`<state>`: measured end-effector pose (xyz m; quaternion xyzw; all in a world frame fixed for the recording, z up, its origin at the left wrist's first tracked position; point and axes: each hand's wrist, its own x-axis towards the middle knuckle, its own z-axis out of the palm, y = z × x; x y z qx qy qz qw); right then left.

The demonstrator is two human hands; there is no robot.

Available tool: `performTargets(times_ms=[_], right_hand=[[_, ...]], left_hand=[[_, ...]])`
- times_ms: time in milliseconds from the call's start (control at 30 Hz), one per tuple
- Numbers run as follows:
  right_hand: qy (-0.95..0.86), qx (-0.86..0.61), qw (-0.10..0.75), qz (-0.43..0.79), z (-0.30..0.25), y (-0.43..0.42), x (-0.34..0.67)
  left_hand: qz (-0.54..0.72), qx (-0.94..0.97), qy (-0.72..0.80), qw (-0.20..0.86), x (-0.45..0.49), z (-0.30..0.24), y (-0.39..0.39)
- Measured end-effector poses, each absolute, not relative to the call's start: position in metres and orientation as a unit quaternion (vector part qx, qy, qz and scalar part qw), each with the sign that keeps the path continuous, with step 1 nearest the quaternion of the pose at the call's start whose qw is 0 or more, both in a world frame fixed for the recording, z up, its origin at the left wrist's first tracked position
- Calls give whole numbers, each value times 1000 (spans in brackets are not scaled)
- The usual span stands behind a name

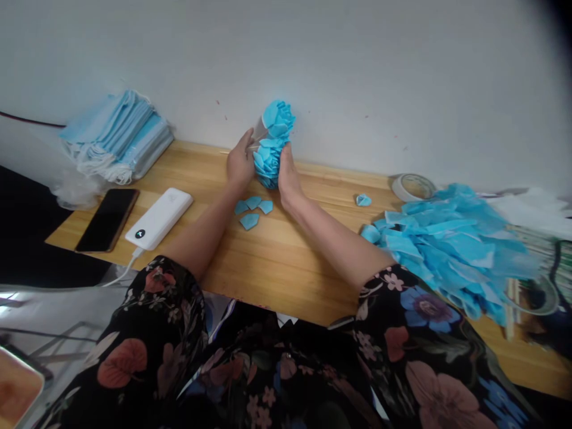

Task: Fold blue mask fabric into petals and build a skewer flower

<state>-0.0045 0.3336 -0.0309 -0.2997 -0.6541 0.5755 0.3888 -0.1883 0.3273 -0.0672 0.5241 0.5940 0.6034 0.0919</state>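
Note:
Near the wall, my left hand (241, 162) is closed at the left side of two blue petalled flowers, its fingers curled around where their thin stems seem to be. The lower flower (269, 165) sits between both my hands, and the upper flower (279, 119) is just above it against the wall. A pale, see-through piece (260, 132) shows beside the upper one. My right hand (290, 179) presses along the right side of the lower flower, its fingertips partly hidden. Several loose blue petals (249, 221) lie on the table below my hands.
On the left are a stack of blue face masks (129, 134), a black phone (107, 220) and a white power bank (159, 218) with a cable. To the right, a tape roll (413, 188), a small blue piece (363, 200) and a heap of blue fabric pieces (456, 238) cover the wooden table (277, 274).

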Motion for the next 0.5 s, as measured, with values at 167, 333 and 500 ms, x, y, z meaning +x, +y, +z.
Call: performTargets(times_ms=[167,333,500], right_hand=[[-638,-334,402,566,-21,323,-8],[-641,-342,395,563,-18,321,-8],[-638,-348,396,561,-18,324,-9]], left_hand=[[610,504,605,92,-189,-67,328],[603,495,620,83,-185,-61,324],[616,485,613,95,-184,-61,323]])
